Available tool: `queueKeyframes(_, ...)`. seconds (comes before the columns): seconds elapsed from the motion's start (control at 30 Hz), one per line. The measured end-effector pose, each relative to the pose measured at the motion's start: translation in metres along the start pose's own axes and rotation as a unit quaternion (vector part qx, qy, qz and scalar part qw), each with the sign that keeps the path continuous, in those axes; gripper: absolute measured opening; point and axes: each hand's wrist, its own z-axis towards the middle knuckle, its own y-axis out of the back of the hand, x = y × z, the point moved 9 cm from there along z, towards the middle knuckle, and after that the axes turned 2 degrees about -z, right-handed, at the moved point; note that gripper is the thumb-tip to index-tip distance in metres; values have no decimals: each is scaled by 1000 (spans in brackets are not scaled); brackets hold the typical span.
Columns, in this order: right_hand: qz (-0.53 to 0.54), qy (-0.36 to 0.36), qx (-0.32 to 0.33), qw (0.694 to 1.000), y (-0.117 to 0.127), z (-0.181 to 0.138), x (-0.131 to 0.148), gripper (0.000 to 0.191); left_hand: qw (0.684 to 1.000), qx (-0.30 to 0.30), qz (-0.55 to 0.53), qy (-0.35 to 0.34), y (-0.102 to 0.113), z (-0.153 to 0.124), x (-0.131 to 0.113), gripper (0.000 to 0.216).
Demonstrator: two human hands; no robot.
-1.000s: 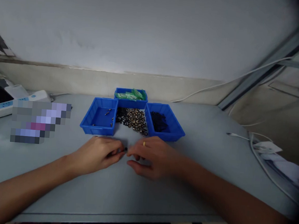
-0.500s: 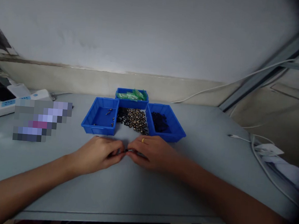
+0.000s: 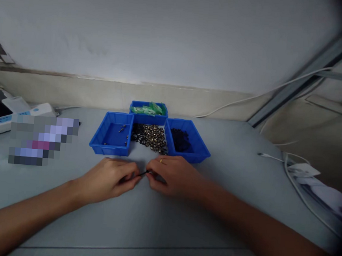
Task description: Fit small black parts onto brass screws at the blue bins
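Between my two hands runs a thin black piece (image 3: pixel 143 173), too small to name. Its left end is pinched by my left hand (image 3: pixel 116 177), and the fingertips of my right hand (image 3: pixel 171 176), which wears a ring, close on its other end. Just beyond the hands lies a pile of small brass-coloured and black metal parts (image 3: pixel 154 136). A left blue bin (image 3: pixel 110 150) holds a few small metal pieces. In the right blue bin (image 3: pixel 196 157) there is a heap of small black parts (image 3: pixel 181 140).
A back blue bin (image 3: pixel 148 119) contains green plastic packets (image 3: pixel 148 109). To the left, a white power strip (image 3: pixel 17 119) lies near a blurred-out object (image 3: pixel 45 140). White cables (image 3: pixel 299 193) and a white adapter (image 3: pixel 304 170) lie at the right. A metal frame post (image 3: pixel 286 88) rises there.
My hands have drawn slightly apart, so more of the thin black piece shows between the fingertips. The whole view has shifted a little.
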Motion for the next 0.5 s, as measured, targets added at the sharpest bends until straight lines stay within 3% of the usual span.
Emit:
queueKeyframes(0.23,-1,8,34,999,-9,1,4,14,998,-47,-2,-51,9,-1,-10,22)
queueKeyframes(0.37,0,35,40,999,-11,0,11,15,992,-42,34,-110,8,-6,-21,17)
queueKeyframes(0.5,4,26,42,999,-10,0,9,12,992,-38,36,-114,8,-6,-21,19)
